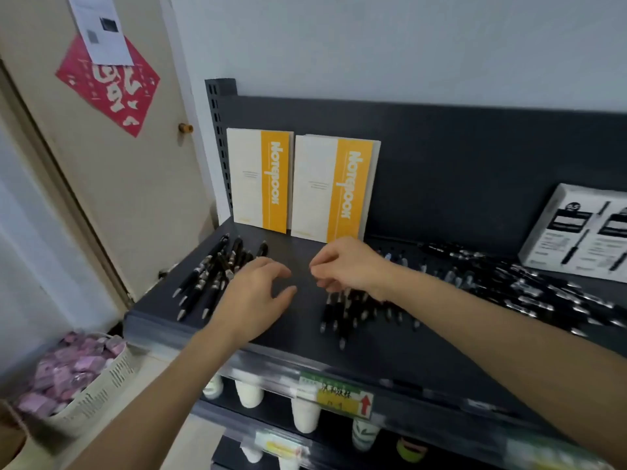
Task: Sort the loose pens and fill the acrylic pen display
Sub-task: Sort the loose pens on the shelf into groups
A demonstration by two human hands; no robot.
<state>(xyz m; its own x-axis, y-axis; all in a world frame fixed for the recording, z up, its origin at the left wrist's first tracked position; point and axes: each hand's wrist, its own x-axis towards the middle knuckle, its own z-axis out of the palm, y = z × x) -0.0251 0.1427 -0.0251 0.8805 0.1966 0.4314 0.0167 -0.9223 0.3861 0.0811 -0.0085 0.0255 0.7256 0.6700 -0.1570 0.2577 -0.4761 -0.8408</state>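
I have my left hand [255, 293] spread palm-down over the dark shelf [298, 330], fingers apart and curved, gripping nothing, its knuckles right beside the left group of black pens [210, 276]. My right hand [346, 266] hovers just to its right, wrist bent, fingers curled inward with thumb and fingertips close together; I cannot tell whether they pinch anything. Beneath that wrist lies a middle cluster of black pens [353, 310], tips pointing toward me. Farther right, a long scatter of pens [529, 293] spreads across the shelf, blurred.

The shelf is a dark grey retail unit with a perforated upright and a plain back panel, standing against a pale wall beside a beige door [112, 184]. Two notebooks [336, 191] lean on the back panel, each with a yellow band reading "Notebook". A white pen box [583, 232] printed with pen pictures lies at the far right. On the door hang a red paper cutting [108, 83] and a white sheet. Below, paper cups [305, 415] stand behind a yellow-green price tag [336, 395] with a red arrow. A basket of pink items [68, 378] is lower left.
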